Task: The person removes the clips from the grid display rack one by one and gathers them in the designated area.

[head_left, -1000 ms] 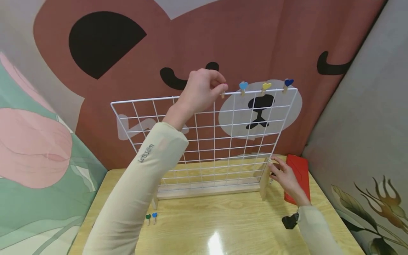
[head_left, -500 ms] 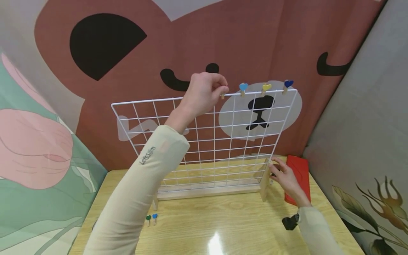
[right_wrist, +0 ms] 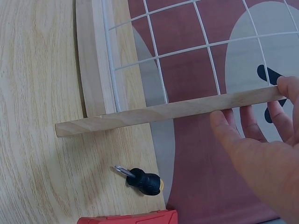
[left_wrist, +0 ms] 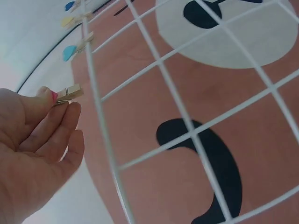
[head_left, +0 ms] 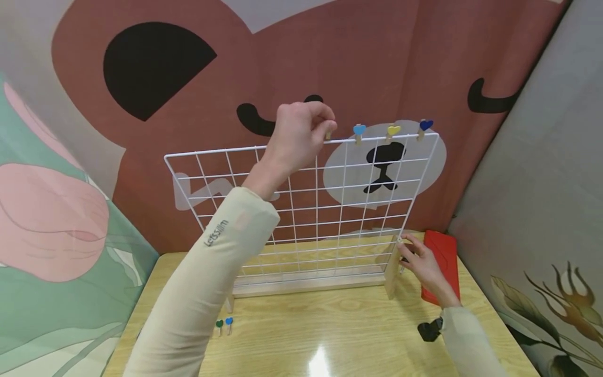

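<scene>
My left hand [head_left: 299, 136] pinches a small wooden clothespin [left_wrist: 70, 92] between thumb and finger. A bit of pink shows at its held end. In the left wrist view the clothespin is apart from the top wire of a white wire grid [head_left: 316, 188]. Along that wire sit a light-blue heart clothespin [head_left: 359, 131], a yellow one [head_left: 393, 131] and a dark-blue one [head_left: 425, 126]. Low on the right, my right hand [head_left: 424, 264] grips the wooden upright [right_wrist: 163, 112] of the grid's stand, with thumb and fingers on opposite sides of it.
A green heart clothespin [head_left: 219, 324] and a blue one [head_left: 229, 321] lie on the table [head_left: 282, 340], front left. Behind the right hand are a red flat case [head_left: 440, 256] and a stubby screwdriver [right_wrist: 145, 182]. A black object [head_left: 430, 330] is by the right cuff.
The clothespin in my left hand, earlier on the top wire, has risen off it. The right hand stays on the upright.
</scene>
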`<state>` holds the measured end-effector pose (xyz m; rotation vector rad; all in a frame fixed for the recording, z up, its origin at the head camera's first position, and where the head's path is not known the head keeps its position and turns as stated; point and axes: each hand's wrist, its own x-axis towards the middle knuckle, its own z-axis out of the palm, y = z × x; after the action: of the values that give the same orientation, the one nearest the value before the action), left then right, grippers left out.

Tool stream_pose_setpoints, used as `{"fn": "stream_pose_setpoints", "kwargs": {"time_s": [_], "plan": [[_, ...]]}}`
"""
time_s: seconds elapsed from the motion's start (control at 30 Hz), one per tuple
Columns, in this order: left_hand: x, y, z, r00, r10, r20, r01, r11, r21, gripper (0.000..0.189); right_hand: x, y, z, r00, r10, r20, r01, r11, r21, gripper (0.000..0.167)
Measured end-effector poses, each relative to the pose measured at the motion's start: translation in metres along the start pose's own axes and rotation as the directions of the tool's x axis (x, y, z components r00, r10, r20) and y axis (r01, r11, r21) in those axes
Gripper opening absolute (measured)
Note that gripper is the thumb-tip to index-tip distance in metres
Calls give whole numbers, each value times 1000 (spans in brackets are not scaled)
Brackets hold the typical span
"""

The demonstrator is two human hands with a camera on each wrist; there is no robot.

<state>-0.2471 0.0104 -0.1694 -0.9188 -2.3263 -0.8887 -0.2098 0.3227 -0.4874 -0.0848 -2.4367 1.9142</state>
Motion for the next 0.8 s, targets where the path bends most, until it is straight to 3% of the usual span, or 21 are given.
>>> {"fn": "stream_pose_setpoints", "kwargs": {"time_s": [0.17,0.43,0.8], "plan": [[-3,-5,-8,995,35,-91,-45,993,-110,12,2,1,1,1000,-1,-6,1,1000,3,58],[-21,-29,-22,982,-55,-182,7,967,-254,13,5,3,0,1000,-4,-2,4,1000,-1,58],[-54,-53,-44,968,-79,-239,9,960,-280,13,6,2,-1,999,-27,-20,27,1000,15,57]]}}
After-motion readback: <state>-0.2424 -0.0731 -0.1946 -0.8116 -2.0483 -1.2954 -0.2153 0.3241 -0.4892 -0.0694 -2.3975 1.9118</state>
